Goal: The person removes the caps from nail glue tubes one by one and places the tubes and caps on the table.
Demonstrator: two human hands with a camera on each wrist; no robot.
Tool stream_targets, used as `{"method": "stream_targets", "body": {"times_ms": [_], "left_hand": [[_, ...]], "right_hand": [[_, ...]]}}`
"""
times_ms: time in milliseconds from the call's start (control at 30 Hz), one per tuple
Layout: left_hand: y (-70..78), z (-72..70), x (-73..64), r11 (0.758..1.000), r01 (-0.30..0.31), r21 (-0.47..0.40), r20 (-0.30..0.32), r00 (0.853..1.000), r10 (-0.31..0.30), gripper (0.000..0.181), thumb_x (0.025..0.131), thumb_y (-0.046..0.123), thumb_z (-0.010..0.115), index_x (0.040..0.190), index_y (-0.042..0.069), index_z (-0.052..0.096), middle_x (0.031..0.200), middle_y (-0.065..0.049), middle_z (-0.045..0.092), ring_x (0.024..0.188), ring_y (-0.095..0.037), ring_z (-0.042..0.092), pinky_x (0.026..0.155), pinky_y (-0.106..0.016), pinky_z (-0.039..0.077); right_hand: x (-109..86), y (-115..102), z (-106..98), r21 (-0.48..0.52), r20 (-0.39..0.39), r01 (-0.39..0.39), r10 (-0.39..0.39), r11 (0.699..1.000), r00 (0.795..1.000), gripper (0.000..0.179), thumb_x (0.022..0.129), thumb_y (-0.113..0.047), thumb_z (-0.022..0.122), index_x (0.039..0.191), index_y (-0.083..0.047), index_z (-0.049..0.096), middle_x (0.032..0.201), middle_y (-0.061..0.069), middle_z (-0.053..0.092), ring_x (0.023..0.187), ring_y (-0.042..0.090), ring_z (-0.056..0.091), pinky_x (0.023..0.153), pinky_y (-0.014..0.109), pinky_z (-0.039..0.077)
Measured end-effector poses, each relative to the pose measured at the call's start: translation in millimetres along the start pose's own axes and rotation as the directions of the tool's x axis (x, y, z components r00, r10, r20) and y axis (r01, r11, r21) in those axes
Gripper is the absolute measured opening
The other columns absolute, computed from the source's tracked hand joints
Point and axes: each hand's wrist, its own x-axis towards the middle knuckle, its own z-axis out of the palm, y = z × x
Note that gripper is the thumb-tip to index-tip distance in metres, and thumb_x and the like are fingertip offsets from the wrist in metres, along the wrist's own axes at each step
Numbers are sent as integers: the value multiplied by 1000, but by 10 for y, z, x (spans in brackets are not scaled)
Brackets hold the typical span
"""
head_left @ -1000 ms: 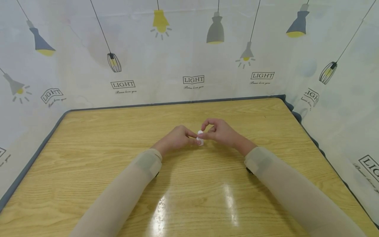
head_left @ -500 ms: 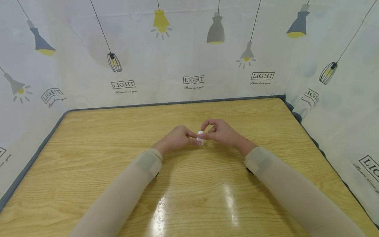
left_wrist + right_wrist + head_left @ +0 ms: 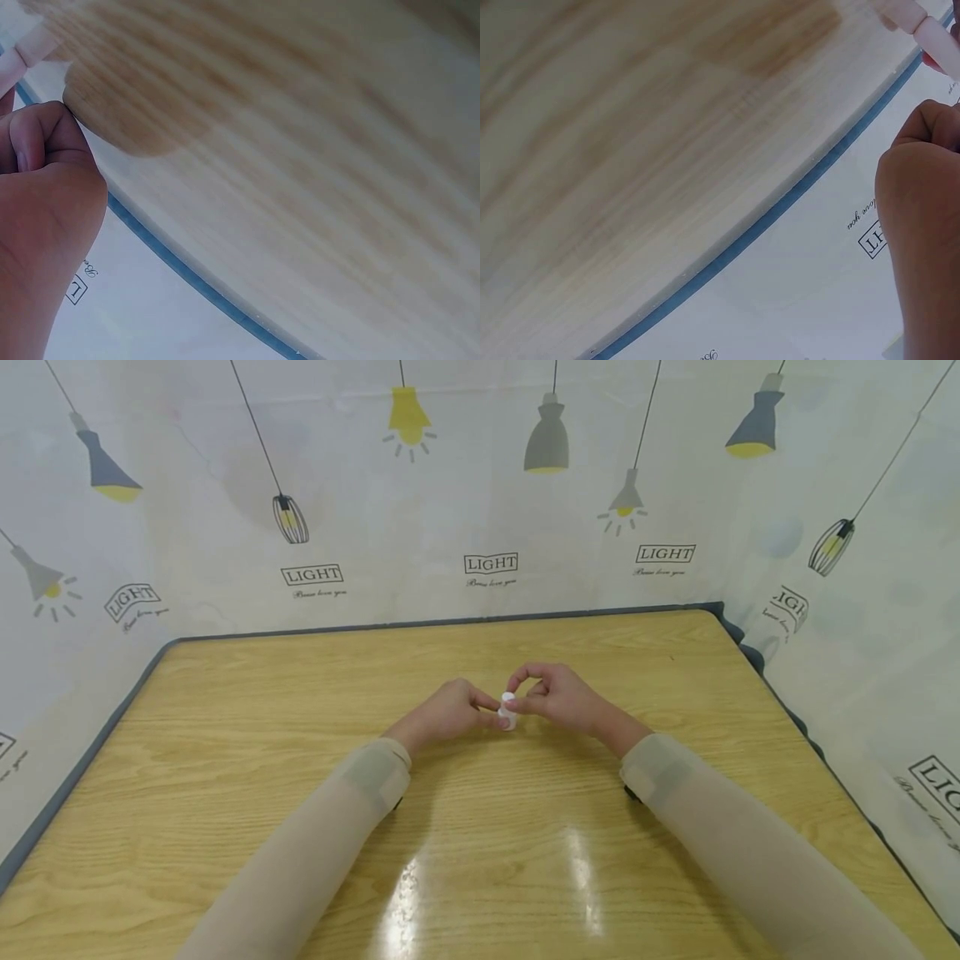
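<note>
A small white bottle (image 3: 508, 715) stands upright on the wooden table, between my two hands. My left hand (image 3: 450, 708) pinches its lower part from the left, with thumb and index finger. At the rounded white top of the bottle, my right hand (image 3: 558, 697) pinches from the right; its thumb crosses the front and its bent index finger arches to the top's far side. Part of the bottle (image 3: 937, 43) shows at the corner of the right wrist view, beside a fingertip. In the left wrist view the bottle (image 3: 9, 71) is cut off by the frame's edge.
The glossy wooden table (image 3: 300, 693) mirrors the hands and the bottle's base. A dark blue edge (image 3: 360, 627) runs along its back and sides. Behind it hangs a pale wall cloth (image 3: 420, 527) printed with lamps and lettering.
The right thumb and index fingertip have shifted slightly at the bottle's top. Both arms and the bottle stay in place.
</note>
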Motion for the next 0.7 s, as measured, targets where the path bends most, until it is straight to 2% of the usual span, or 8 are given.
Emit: {"method": "stream_targets", "body": {"times_ms": [233, 700], "left_hand": [[-5, 0, 8, 1000, -4, -7, 3, 1000, 4, 26, 96, 39, 81, 115, 21, 85, 118, 5, 81, 98, -13, 58, 89, -33, 45], [-22, -4, 20, 1000, -4, -17, 12, 1000, 5, 27, 95, 40, 81, 115, 22, 85, 119, 5, 81, 105, -11, 61, 95, -33, 47]], "right_hand": [[-4, -5, 3, -3, -1, 10, -10, 1000, 1000, 18, 101, -25, 75, 114, -14, 69, 53, -8, 36, 49, 10, 28, 51, 26, 27], [-16, -12, -15, -5, 4, 19, -19, 1000, 1000, 17, 101, -25, 76, 115, -16, 71, 54, -8, 34, 50, 11, 27, 53, 26, 29]]}}
